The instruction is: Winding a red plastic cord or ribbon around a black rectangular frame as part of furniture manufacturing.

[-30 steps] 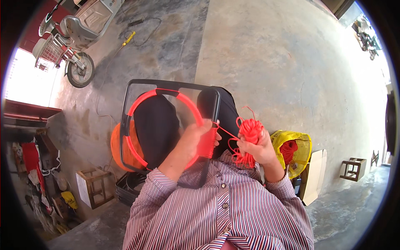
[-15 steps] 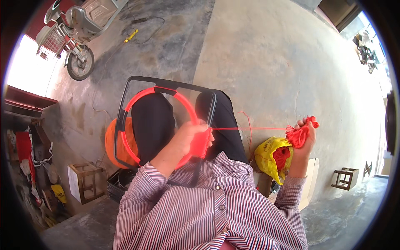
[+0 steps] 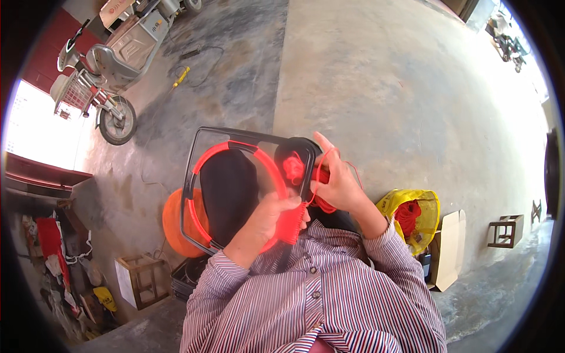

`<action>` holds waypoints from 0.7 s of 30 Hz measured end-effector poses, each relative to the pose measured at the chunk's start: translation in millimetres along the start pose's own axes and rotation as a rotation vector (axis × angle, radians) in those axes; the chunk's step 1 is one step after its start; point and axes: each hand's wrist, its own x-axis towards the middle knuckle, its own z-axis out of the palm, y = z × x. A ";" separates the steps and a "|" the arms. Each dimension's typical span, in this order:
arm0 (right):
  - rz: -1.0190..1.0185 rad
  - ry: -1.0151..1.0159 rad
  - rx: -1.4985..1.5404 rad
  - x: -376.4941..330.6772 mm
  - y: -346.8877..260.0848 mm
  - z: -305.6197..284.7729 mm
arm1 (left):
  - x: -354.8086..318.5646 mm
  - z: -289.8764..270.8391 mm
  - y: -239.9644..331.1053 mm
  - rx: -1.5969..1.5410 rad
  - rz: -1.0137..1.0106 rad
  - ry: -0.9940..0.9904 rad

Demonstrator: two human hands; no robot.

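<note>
Right hand apparently hides red cord.

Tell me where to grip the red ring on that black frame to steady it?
Grip the red ring at its wrapped near-right arc, coming from the person's side. The left hand already pinches there; the right hand feeds the red cord bundle beside it, and the far arc lies against the black frame.

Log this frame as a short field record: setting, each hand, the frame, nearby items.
setting: concrete floor, seen from above
left hand: grips the red-wrapped ring at its lower right
right hand: holds a bundle of red cord
frame: black metal frame around the ring
nearby: yellow bag, cardboard box, scooter
</note>
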 end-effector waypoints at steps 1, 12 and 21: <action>-0.088 0.030 0.252 7.6 0.7 2.7 | 3.1 -0.5 -1.8 -0.007 -0.002 -0.025; -0.010 0.223 0.766 24.0 3.2 15.7 | 12.5 -0.2 3.8 0.039 0.012 0.008; 0.166 -0.195 -0.300 -30.4 0.5 -50.8 | 9.4 -7.3 9.1 0.040 0.050 0.110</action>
